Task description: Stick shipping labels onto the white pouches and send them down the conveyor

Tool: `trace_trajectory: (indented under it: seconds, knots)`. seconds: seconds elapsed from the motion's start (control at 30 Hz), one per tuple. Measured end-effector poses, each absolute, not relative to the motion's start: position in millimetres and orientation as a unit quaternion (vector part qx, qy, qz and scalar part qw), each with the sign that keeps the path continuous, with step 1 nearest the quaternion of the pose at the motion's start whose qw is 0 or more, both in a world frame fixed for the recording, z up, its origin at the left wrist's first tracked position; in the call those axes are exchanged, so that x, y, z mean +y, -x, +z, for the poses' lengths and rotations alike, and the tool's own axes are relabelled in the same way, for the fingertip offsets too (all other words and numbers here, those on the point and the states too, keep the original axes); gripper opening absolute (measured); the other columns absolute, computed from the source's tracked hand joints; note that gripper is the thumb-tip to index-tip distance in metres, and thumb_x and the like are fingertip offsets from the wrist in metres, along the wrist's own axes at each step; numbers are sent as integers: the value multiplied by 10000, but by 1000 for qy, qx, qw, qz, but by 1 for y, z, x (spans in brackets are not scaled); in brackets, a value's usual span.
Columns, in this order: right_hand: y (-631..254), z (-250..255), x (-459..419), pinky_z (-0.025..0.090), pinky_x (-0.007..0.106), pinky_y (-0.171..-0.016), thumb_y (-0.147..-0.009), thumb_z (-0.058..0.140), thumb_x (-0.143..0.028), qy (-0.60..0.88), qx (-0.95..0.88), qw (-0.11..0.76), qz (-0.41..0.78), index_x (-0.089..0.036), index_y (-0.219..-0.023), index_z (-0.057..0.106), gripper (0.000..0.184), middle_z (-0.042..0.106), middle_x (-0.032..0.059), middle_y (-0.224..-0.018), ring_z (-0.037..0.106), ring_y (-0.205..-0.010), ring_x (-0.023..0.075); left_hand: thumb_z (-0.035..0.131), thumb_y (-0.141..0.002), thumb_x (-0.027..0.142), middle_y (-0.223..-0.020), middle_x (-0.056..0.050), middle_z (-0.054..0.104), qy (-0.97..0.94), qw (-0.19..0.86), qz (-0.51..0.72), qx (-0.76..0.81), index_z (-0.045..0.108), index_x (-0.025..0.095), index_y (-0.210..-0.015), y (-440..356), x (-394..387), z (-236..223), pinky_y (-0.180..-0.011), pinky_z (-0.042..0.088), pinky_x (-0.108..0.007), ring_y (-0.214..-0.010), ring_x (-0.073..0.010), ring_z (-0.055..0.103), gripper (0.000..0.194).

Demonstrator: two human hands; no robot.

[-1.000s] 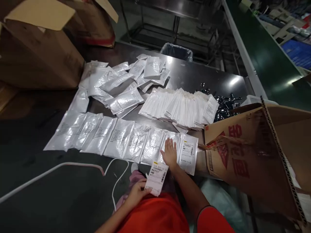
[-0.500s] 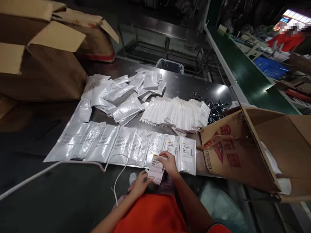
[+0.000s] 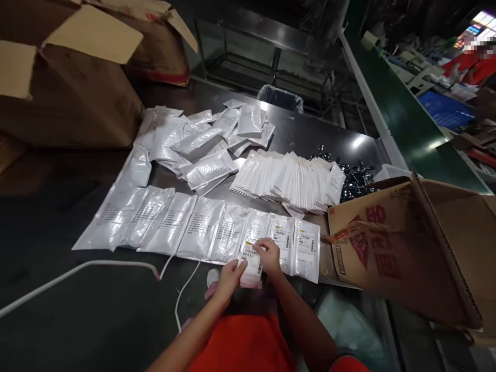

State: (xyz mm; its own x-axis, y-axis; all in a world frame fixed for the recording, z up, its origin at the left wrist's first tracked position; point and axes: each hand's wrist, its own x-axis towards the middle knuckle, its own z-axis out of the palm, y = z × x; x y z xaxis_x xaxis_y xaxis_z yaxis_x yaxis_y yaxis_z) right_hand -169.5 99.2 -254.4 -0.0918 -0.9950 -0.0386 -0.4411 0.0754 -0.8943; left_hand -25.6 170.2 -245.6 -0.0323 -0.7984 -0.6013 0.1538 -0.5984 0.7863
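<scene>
Both hands have closed in on the label sheet [image 3: 251,264] at the table [image 3: 58,217] edge — left hand [image 3: 229,276] gripping it, right hand [image 3: 268,256], earlier flat on a pouch [image 3: 282,243], now pinching its top.

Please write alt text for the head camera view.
Both hands, left hand and right hand, hold a label sheet at the near edge of a dark table, beside a row of silver pouches, two of them labelled.

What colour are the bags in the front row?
Shiny silver-white, with dark print. The bags show in the head view.
</scene>
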Motion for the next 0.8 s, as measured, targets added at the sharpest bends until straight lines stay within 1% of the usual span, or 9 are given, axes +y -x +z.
trace_trajectory:
  seconds: [0.1,0.2,0.33,0.4,0.47,0.53,0.6,0.7,0.8]
  knots:
    - [173,-280,56,504,423,-927,-803,688,-351,548,692,305,-359,-208,-702,729,179,689,93,-962,636,-974,260,669,-572,795,-722,-98,704,-607,330,-678,-252,675,130,-801,27,185,-267,-659,522,-352,-689,-247,637,703]
    - [173,-297,29,393,523,-1035,-826,685,-368,557,716,262,-330,-217,-722,739,191,664,110,-1121,549,-1134,313,705,-521,768,-760,-125,725,-617,305,-676,-262,690,139,-735,23,202,-284,-711,525,-375,-755,-284,649,665]
    - [169,-312,23,337,526,-1064,-879,647,-372,590,721,217,-291,-227,-757,744,213,659,101,-1177,509,-1185,316,746,-464,724,-624,-86,683,-609,256,-693,-287,681,164,-563,9,229,-292,-696,515,-402,-664,-281,624,572]
    - [168,-317,28,336,526,-1065,-923,591,-386,610,717,189,-278,-228,-841,753,240,654,112,-1212,505,-1199,320,765,-485,672,-568,-69,665,-586,218,-716,-310,683,174,-511,0,245,-289,-688,511,-417,-614,-278,611,506]
    - [165,-322,36,326,553,-1077,-964,525,-396,635,716,145,-253,-219,-1055,738,291,626,143,-1300,495,-1237,333,741,-583,626,-649,-72,720,-573,200,-717,-344,731,192,-565,-11,257,-280,-743,519,-426,-693,-311,648,434]
    - [159,-325,46,277,594,-1118,-992,472,-383,667,705,105,-216,-192,-1321,618,408,534,183,-1447,439,-1336,350,686,-691,602,-824,-75,776,-572,212,-695,-381,785,216,-698,-20,262,-268,-840,521,-420,-863,-343,679,399]
    - [149,-329,58,200,614,-1170,-1005,440,-374,712,676,88,-169,-150,-1492,439,536,392,206,-1569,329,-1449,352,633,-763,606,-954,-92,786,-575,241,-664,-413,805,217,-800,-28,258,-256,-904,518,-412,-970,-353,681,428]
    - [133,-332,73,141,593,-1219,-1012,407,-416,763,629,103,-106,-67,-1562,281,663,255,225,-1624,201,-1524,342,603,-800,624,-1025,-124,782,-573,269,-639,-437,812,198,-871,-36,245,-245,-938,521,-414,-1003,-353,691,479]
    - [125,-333,81,143,575,-1236,-1022,369,-453,770,622,118,-78,-14,-1562,242,707,187,230,-1633,155,-1536,345,605,-795,642,-1049,-140,778,-572,267,-637,-441,809,186,-898,-38,234,-249,-958,516,-425,-1036,-359,690,511]
